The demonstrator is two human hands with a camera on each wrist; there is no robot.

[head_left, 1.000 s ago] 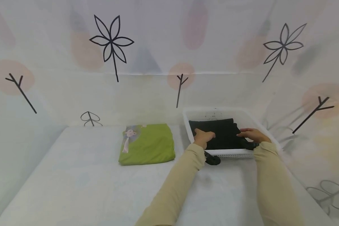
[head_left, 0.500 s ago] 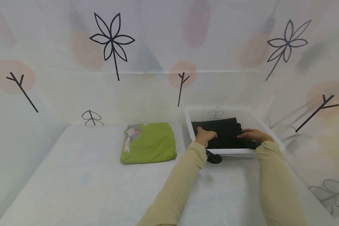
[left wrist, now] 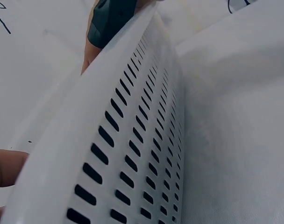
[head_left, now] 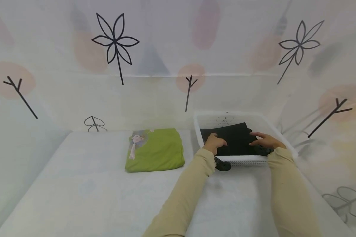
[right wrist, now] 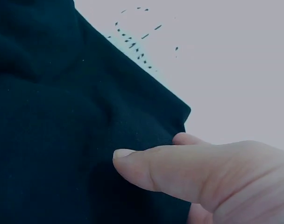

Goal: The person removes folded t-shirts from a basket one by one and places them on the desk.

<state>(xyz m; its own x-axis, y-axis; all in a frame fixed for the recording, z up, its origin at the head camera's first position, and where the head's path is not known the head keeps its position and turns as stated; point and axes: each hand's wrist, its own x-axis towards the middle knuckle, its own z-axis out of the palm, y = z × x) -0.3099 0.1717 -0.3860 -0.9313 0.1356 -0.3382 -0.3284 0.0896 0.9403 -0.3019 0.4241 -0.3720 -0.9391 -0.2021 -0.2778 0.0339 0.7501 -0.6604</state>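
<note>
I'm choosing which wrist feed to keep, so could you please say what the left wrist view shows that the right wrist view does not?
Only left wrist: the slotted outer wall of the white basket, part of the left hand and a dark wrist device. Only right wrist: the upper surface of the black cloth, with a thumb over it. Both: part of the white basket and of the right hand.

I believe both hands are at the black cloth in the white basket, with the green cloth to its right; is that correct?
Not quite: the head view shows the green cloth left of the white basket. The left hand and right hand are indeed at the black cloth.
</note>
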